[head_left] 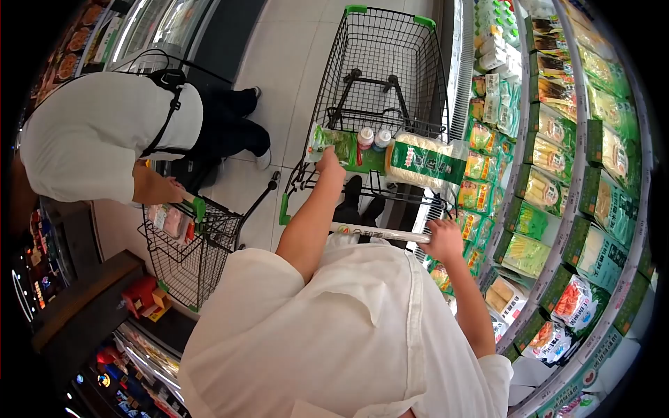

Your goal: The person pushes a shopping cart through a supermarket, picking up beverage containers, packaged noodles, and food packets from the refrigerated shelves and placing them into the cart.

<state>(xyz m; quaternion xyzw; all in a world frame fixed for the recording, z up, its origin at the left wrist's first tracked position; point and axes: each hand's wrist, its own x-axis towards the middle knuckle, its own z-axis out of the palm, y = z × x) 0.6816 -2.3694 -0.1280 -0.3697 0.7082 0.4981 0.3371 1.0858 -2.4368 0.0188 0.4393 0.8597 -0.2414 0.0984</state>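
Note:
My left hand point(330, 160) reaches into the child-seat part of a black wire cart point(380, 42) and is closed at a green-and-clear package point(319, 139). Right of it stand two small bottles, one with a red label point(364, 138) and one with a blue label point(382, 141). Beside them lies a large bag of pale noodle-like food point(421, 161) with a green band. My right hand point(444, 240) is wrapped round the right end of the cart's handle point(383, 233). The cart's main basket, beyond the seat part, shows bare wire.
At the left stands another person in a white shirt point(104, 139), a hand on a second cart point(185, 261) holding packaged food. Shelves of packaged food point(550, 188) run close along the right side. A freezer case point(157, 35) is at the upper left, past the tiled floor point(282, 63).

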